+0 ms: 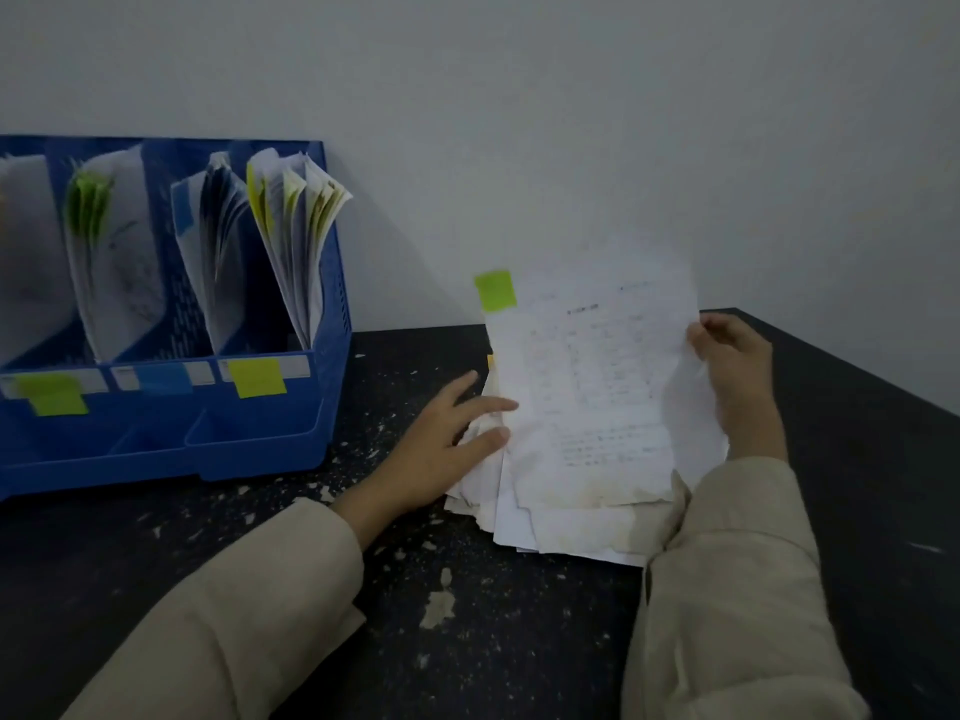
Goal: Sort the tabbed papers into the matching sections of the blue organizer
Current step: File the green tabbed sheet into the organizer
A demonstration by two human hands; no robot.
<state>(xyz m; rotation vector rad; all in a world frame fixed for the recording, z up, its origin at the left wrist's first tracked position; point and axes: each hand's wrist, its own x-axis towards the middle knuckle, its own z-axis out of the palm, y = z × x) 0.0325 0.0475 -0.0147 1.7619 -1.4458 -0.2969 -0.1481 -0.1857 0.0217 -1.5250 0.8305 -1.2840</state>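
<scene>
Single head-worn view, looking forward and down, close over a dark table (467, 641) toward a wall (571, 122).

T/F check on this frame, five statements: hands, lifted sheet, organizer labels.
1. The right hand pinches the lifted sheet. True.
2. The sheet's tab is blue. False: it is green.
3. The left hand holds a pen. False: its straight fingers rest at the edge of the paper stack.
4. The organizer stands left of the stack. True.
5. The rightmost front label is red. False: yellow.
</scene>
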